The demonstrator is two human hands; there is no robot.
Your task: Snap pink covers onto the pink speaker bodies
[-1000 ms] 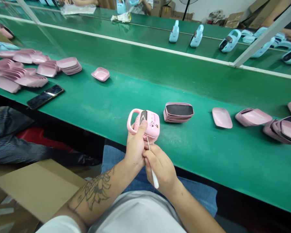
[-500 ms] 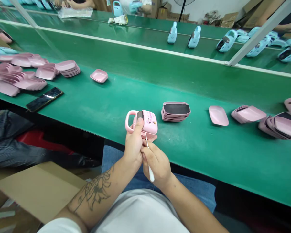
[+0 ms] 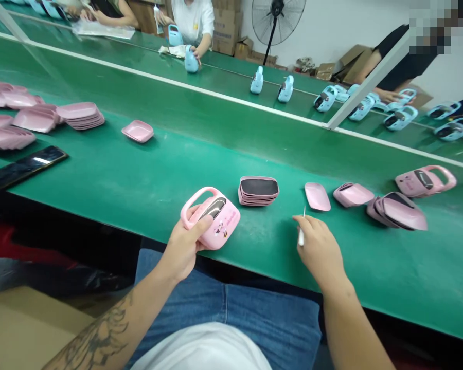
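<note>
My left hand [image 3: 183, 249] grips a pink handled device [image 3: 212, 216] with a dark window and a cartoon print, held at the near edge of the green table [image 3: 139, 180]. My right hand [image 3: 318, 249] is closed round a thin white pick tool [image 3: 301, 231], its tip pointing up, over the table to the right of the device. A stack of pink plates with dark faces [image 3: 257, 190] lies just beyond, between the two hands. A single pink plate [image 3: 317, 196] lies past my right hand.
More pink plates [image 3: 397, 209] and a finished pink device [image 3: 424, 181] lie at right. Stacks of pink shells [image 3: 79, 114], a pink tray [image 3: 139, 131] and a phone [image 3: 23, 167] sit at left. Blue devices [image 3: 256, 80] and other people line the far belt.
My right hand has pulled the pick away from the device and moved right over the table. My left hand has tilted the device and lowered it. The view has shifted right and up.
</note>
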